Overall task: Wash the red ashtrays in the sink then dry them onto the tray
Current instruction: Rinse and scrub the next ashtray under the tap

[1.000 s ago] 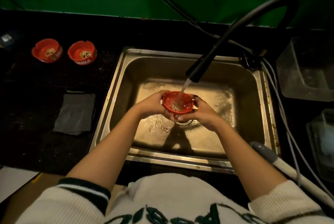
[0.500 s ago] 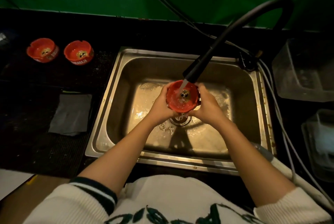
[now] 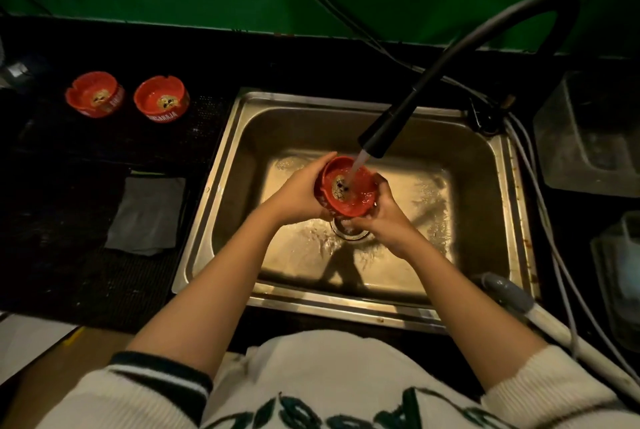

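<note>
Red ashtray [image 3: 348, 190] held over the steel sink [image 3: 498, 186], just above the drain [image 3: 349, 231], mouth up and tilted a little toward the person. Water from the black pull-down faucet [image 3: 384, 132] lands inside the bowl.

Grip: left hand [image 3: 298, 195] wraps the ashtray's left wall, fingers curled round the far rim. Right hand [image 3: 384, 214] cups it from the right and below, fingers curled under the base. Both hands grasp the same piece.

Step in hand, as I judge it: washing, rinse stage, on this one ashtray. Drying not yet begun.

Two more red ashtrays [image 3: 95, 93] [image 3: 161, 98] sit side by side on the dark counter [image 3: 52, 186] left of the sink, apart from each other. Whether they are washed, cannot tell. Grey cloth [image 3: 147, 215] lies flat on the counter nearer the person.

Next move likely calls for tipping the water out over the basin, then carrying the wet, slippery piece left to the cloth with a firm hold. No tray clearly made out; clear plastic containers [image 3: 588, 138] stand right of the sink.

Writing: white lettering on the nearer counter ashtray's side, reads roughly "…NGARAJA"; first letters unsure. Printed emblem in each bowl, too small to identify. Lettering on the held ashtray is blurred.
</note>
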{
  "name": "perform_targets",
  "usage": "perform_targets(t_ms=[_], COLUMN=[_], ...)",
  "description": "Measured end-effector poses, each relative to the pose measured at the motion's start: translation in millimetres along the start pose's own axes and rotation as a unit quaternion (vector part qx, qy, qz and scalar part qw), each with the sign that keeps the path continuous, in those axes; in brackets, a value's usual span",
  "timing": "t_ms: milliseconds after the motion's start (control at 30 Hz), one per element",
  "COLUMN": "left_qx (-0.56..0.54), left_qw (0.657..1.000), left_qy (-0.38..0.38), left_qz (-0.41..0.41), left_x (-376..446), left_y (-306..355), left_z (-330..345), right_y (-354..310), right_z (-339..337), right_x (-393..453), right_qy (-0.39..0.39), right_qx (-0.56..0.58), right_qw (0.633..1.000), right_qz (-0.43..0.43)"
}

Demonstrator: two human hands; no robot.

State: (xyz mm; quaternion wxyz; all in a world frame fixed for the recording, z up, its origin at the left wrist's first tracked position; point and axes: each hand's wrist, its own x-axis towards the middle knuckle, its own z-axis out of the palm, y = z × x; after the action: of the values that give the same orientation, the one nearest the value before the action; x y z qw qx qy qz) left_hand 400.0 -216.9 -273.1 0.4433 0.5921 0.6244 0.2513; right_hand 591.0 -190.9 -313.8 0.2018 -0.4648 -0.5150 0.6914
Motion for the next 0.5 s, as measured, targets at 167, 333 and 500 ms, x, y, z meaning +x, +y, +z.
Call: perform_targets(t_ms=[167,333,500], left_qx=[-0.176,-0.361,-0.477], left_qw=[0.977,0.919,0.857], left_qy=[-0.047,-0.061,-0.086], left_qz=[-0.106,-0.15,-0.175], left_x=[-9,-14,-10], left_y=[-6,-13,-20], left_z=[-3,11,22], right_y=[-1,-11,-12], right_z=[-13,-23,-30], right_x=[-7,-17,-20], right_qy=[-0.025,-0.03,-0.03], right_qx=[0.032,-0.085,-0.244], right_qw=[0.999,0.995,0.964], right_qz=[0.015,-0.042,-0.104])
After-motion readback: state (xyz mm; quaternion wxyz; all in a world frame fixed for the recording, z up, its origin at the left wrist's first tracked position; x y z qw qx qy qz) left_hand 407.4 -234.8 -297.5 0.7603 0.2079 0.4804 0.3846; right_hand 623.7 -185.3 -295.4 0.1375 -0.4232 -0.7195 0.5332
